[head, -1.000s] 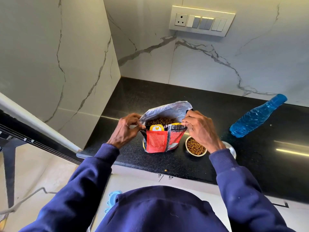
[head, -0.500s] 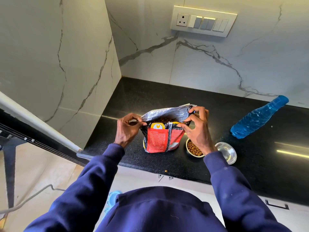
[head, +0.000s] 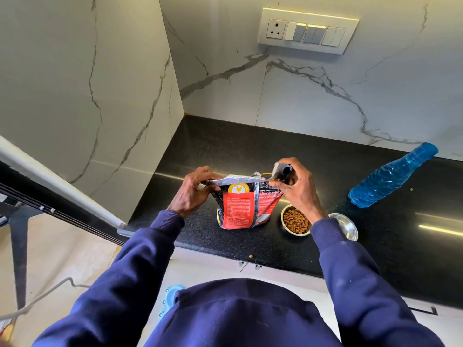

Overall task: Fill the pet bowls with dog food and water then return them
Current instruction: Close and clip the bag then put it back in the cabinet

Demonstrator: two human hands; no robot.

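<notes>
a: what is the person doing with the bag?
b: the dog food bag (head: 240,209) stands upright on the black counter (head: 225,146), near the front edge. the left hand (head: 193,194) pinches the left end of its mouth; the right hand (head: 298,189) grips the right end, where the top corner is bent over. it reads as closing the bag.
a: how would that go well?
b: press the foil lips flat together, push the air out, then fold down evenly from both ends, keeping the base planted so nothing tips.
a: and the bowls?
b: the food bowl (head: 282,217) holds kibble, just right of the bag, under the right wrist. the steel bowl (head: 348,229) beside it looks empty, so water seems left to do. the blue bottle (head: 390,179) is well off to the right; standing or lying, the view does not settle.
a: room to move?
b: the counter runs on behind the bag toward the wall corner, a fair place to slide it. the front edge is close, with one stray kibble (head: 250,256) by it, and the right sleeve hangs low over the food bowl.
</notes>
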